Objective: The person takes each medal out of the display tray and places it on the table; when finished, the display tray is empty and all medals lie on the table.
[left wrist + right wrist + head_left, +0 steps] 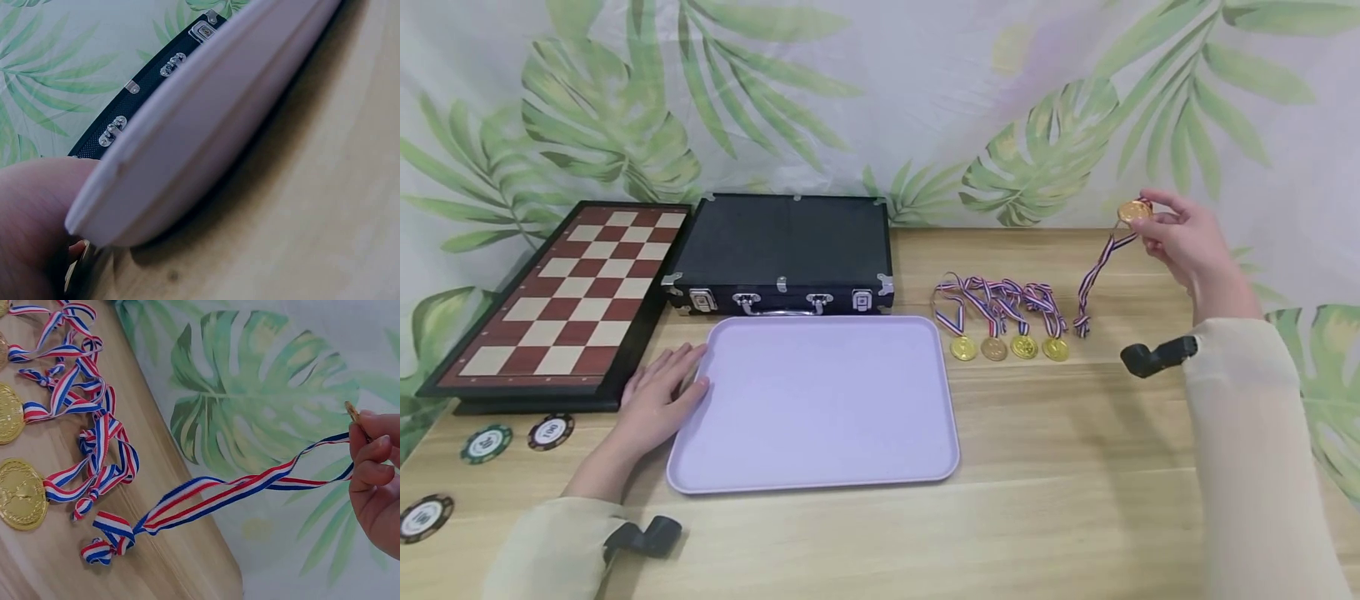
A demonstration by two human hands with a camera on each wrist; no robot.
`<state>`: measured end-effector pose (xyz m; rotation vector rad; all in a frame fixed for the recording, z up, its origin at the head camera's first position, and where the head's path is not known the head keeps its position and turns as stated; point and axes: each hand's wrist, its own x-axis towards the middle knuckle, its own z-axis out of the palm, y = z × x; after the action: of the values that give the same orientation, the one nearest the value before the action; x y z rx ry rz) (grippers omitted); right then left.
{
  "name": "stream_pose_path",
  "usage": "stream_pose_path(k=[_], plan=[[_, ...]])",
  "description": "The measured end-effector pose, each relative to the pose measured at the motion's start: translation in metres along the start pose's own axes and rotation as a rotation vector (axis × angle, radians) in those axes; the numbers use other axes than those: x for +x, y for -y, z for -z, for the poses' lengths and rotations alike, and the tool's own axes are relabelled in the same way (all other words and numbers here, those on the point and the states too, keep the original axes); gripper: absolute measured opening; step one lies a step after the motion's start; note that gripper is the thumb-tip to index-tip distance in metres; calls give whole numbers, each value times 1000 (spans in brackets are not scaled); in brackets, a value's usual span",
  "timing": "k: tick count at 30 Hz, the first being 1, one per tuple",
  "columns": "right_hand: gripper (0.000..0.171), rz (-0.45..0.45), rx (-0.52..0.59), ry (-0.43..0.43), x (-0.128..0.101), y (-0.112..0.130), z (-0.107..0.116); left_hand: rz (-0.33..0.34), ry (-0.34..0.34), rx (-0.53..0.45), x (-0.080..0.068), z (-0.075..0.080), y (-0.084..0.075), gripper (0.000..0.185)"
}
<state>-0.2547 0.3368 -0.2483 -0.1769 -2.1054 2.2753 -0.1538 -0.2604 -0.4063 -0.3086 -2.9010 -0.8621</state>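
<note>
My right hand (1187, 242) pinches a gold medal (1134, 212) between thumb and fingers, raised above the back right of the table. Its red, white and blue ribbon (244, 483) hangs down to a knotted end. To the left of it lie several medals (1024, 346) in a row, most gold and one bronze-coloured, their ribbons bunched behind them. At the left edge of a lavender tray (820, 408) rests my left hand (658, 396), thumb over the rim and fingers relaxed along the side. The left wrist view shows the tray's side wall (206, 125) close up.
Behind the tray stands a black case (790, 250) with silver latches and a handle. A checkered board (583, 292) lies at the left, with a green poker chip (486, 443) and two dark chips (551, 432) in front. Leaf-patterned cloth (910, 100) hangs at the back.
</note>
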Motion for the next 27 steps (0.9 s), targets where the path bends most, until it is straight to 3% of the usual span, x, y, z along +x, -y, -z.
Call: stream_pose_path(k=[5,13,17,21,27], plan=[[59,-2,-7,-22,9,-7,0,4,2,4,1,0,-1,50],[43,-51,-243,81,3,-56,1,3,-2,9,0,0,-1,50],[36,-66,-240,140,-5,-77,10,0,-3,5,0,0,-1,50],[42,-79,-227,203,-15,-92,20,0,-5,6,0,0,-1,50],[46,-106,-342,280,-27,-110,34,5,1,7,1,0,-1,50]])
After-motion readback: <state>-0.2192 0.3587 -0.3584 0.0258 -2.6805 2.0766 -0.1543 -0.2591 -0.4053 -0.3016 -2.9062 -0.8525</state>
